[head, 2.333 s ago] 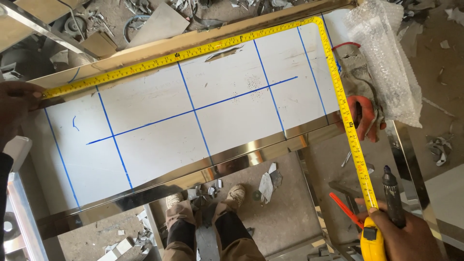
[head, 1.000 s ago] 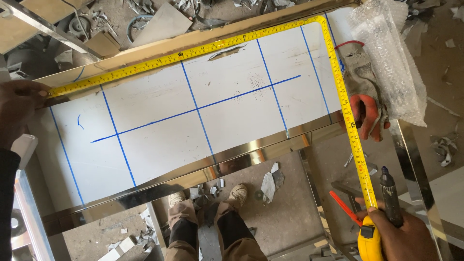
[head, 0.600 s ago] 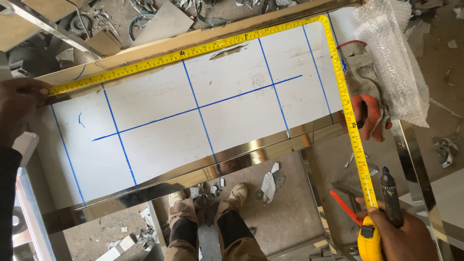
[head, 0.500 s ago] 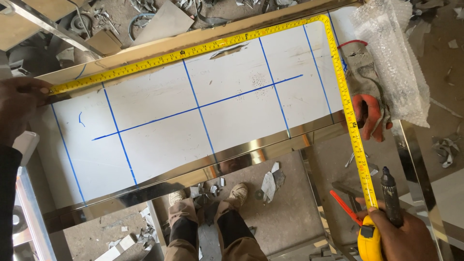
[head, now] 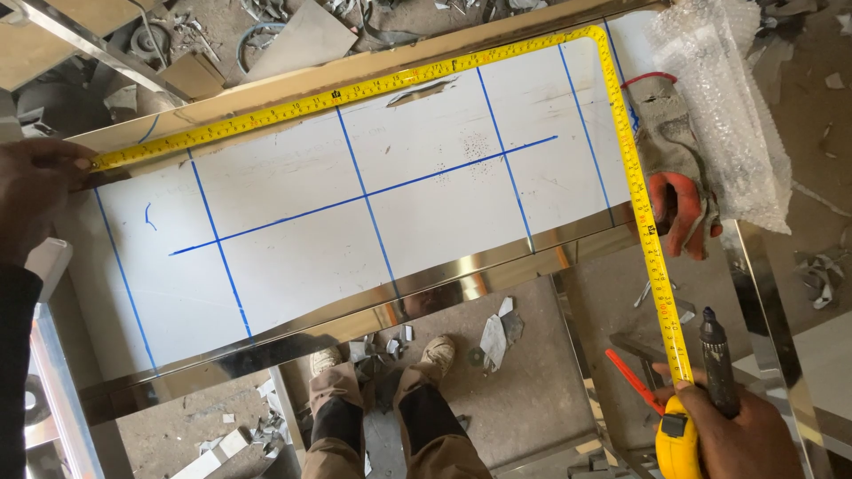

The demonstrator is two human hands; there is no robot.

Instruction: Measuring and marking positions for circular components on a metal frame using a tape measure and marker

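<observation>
A yellow tape measure blade (head: 373, 87) runs along the far edge of a white-filmed metal sheet (head: 293, 231) marked with blue lines, then bends at the top right corner and comes down the right edge. My left hand (head: 35, 200) presses the blade's end onto the sheet's left corner. My right hand (head: 737, 435), at the bottom right, grips the yellow tape measure case (head: 679, 443) together with a dark marker (head: 717, 364).
A grey and orange work glove (head: 679, 191) and a roll of bubble wrap (head: 719, 106) lie at the sheet's right end. Polished steel frame bars (head: 772, 310) stand right and left. Scrap metal pieces litter the floor around my boots (head: 435, 355).
The view has shifted very slightly; both hands and the tape keep their places.
</observation>
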